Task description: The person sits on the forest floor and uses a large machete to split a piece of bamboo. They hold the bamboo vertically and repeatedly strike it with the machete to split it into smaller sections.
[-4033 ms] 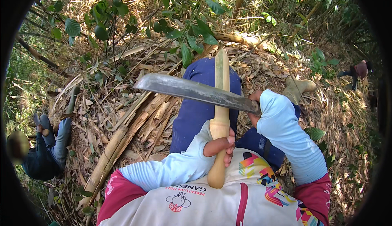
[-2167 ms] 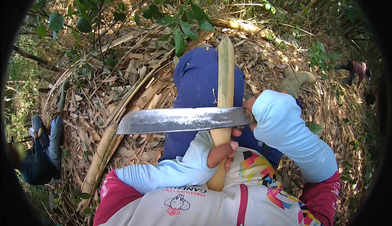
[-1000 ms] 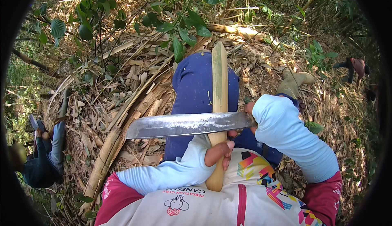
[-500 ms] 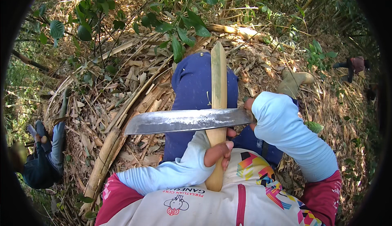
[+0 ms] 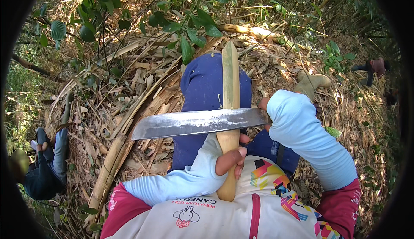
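In my left hand (image 5: 231, 160) is a carved piece of pale wood or bamboo (image 5: 230, 77), gripped low on its narrowed, handle-like part. Its pointed end aims away from me over my blue-trousered knee, and its rounded end rests near my shirt. My right hand (image 5: 265, 109) is closed at the right end of a machete (image 5: 198, 122); the handle is hidden by the hand and the light blue sleeve. The broad, worn blade lies crosswise over the wood, just beyond my left fingers, its tip pointing left.
A split bamboo pole (image 5: 110, 165) lies along my left on dry leaves. Green leafy twigs (image 5: 187, 40) hang ahead. A boot (image 5: 311, 85) shows beyond my right arm. One person (image 5: 47, 165) sits at far left; another (image 5: 374, 68) is at far right.
The right end of the machete has risen a little away from me, so the blade is more slanted. My left hand and the wood stay almost in place.
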Demonstrator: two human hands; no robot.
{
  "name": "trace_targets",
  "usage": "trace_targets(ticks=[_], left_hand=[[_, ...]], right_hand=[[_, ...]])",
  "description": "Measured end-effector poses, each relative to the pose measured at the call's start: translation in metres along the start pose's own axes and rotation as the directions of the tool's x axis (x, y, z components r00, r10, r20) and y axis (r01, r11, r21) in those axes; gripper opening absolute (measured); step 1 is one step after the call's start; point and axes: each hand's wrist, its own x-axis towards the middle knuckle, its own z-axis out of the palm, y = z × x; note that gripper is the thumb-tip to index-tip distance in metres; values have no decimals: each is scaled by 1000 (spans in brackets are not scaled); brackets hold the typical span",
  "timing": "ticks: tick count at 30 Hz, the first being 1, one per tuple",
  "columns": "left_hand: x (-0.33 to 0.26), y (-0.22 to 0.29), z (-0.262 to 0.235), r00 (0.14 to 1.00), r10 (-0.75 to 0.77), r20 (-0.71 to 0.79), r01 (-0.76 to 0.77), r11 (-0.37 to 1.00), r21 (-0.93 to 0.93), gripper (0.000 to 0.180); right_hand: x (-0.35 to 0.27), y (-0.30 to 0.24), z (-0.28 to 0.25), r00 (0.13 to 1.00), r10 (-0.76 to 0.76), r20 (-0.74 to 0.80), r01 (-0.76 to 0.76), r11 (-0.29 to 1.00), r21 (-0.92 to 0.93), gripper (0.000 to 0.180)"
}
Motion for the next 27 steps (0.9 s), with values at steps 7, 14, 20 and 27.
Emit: trace_targets(ticks=[7,14,20,27], left_hand=[[-1,2,1,1000,-26,-15,26,1000,-16,30],[-1,1,-1,999,-39,-21,39,999,-6,33],[-1,2,-2,1000,-23,14,23,1000,-6,32],[-3,3,2,1000,-23,-14,23,1000,-13,33]], right_hand=[[10,3,-4,998,8,58,-7,1000,-13,35],[11,-7,-14,988,-24,156,47,988,-148,33],[11,5,-9,998,-55,9,55,999,-1,28],[22,12,-13,999,10,48,-12,999,42,28]])
